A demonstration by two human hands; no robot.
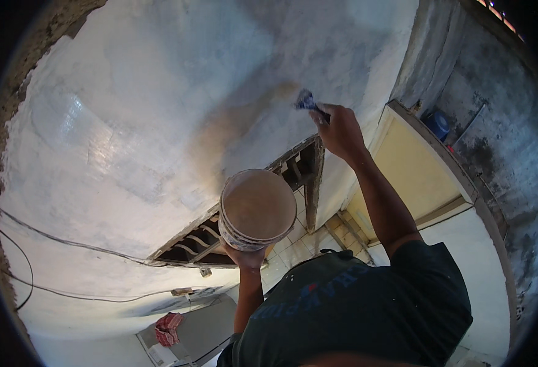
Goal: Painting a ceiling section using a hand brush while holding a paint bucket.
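Note:
My left hand (243,255) supports a round, light-coloured bucket (260,205) from below, with its open top facing me. Pale, whitish liquid or residue coats the inside; how full it is I cannot tell. Raised further up and to the right, my right hand (341,129) is closed round the handle of a paintbrush (306,100). Its dark bristles, smeared with white, are at the patchy white and grey wall (140,116); whether they touch it I cannot tell. The brush and arm cast a shadow on the wall.
Below the painted surface is a wooden-framed vent opening (198,244) with curved slats. Loose black cables (67,229) run along the wall at left. A cream panel (403,165) stands right, beneath a blue container (437,124). Red checked cloth (168,328) hangs at lower left.

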